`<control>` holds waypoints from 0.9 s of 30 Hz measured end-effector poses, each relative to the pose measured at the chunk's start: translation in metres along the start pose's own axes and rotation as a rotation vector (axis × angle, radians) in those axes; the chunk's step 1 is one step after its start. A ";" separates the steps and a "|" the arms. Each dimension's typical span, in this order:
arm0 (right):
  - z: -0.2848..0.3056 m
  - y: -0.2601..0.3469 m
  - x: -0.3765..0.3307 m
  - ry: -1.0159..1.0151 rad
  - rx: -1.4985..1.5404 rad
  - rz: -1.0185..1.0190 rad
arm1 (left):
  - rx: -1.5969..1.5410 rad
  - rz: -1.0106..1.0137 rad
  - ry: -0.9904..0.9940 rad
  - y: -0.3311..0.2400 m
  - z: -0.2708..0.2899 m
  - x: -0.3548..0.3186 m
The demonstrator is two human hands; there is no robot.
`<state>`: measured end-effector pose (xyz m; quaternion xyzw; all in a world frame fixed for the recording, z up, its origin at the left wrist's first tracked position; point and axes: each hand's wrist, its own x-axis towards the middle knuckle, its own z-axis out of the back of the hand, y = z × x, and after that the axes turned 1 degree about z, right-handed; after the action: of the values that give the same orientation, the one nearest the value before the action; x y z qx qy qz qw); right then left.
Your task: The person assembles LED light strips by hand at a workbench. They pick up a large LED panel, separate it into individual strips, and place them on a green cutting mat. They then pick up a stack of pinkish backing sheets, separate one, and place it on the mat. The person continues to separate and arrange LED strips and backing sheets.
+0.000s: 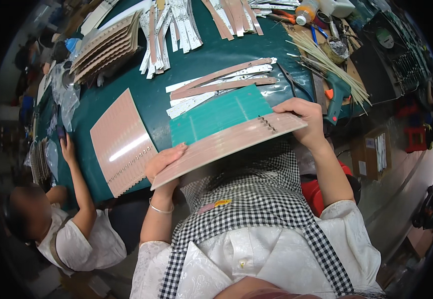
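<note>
Both my hands hold a flat pinkish-tan panel point(216, 152) tilted above the table's near edge. My left hand point(164, 163) grips its left end, fingers over the top face. At the far right corner my right hand point(302, 115) is closed on the edge. Small dark slots show near that end. A teal sheet point(221, 114) with faint pale lines lies along the panel's far side; whether it is joined to the panel I cannot tell. Left of my hands, a second pinkish panel point(124, 142) with a notched near edge lies on the table.
Pink and white strips point(221, 82) lie just beyond the panel. A stack of notched boards point(107, 47) stands at far left. To the right are a green glue gun point(337, 97), glue sticks point(333, 62) and pliers point(293, 82). A co-worker point(72, 224) sits at left.
</note>
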<state>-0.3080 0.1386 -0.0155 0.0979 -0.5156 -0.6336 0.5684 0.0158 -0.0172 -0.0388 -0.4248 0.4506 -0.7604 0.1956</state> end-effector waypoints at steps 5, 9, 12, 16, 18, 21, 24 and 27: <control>0.001 0.013 0.007 -0.024 0.209 -0.524 | -0.491 0.318 -0.274 -0.006 0.001 0.002; 0.009 0.002 0.032 -0.049 0.168 -0.448 | -0.576 0.262 -0.476 -0.019 0.020 0.027; 0.001 -0.033 0.062 0.019 0.142 -0.429 | -0.519 0.266 -0.499 -0.029 0.026 0.037; -0.009 -0.041 0.072 -0.090 -0.271 -0.192 | -0.542 0.476 -0.468 -0.035 0.015 0.023; -0.005 -0.034 0.063 -0.146 -0.371 -0.022 | -0.482 0.548 -0.400 -0.035 0.011 0.014; 0.005 -0.014 0.033 0.023 0.793 -0.459 | -0.406 0.650 -0.330 -0.035 -0.001 -0.004; 0.001 -0.006 0.016 0.089 0.647 -0.499 | -0.333 0.646 -0.261 -0.031 -0.006 -0.009; -0.001 0.001 0.017 0.113 0.475 -0.520 | -0.304 0.605 -0.068 -0.037 0.003 0.009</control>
<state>-0.3122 0.1243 -0.0073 0.3903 -0.5742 -0.6130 0.3771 0.0160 -0.0059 -0.0020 -0.3214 0.6577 -0.5775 0.3615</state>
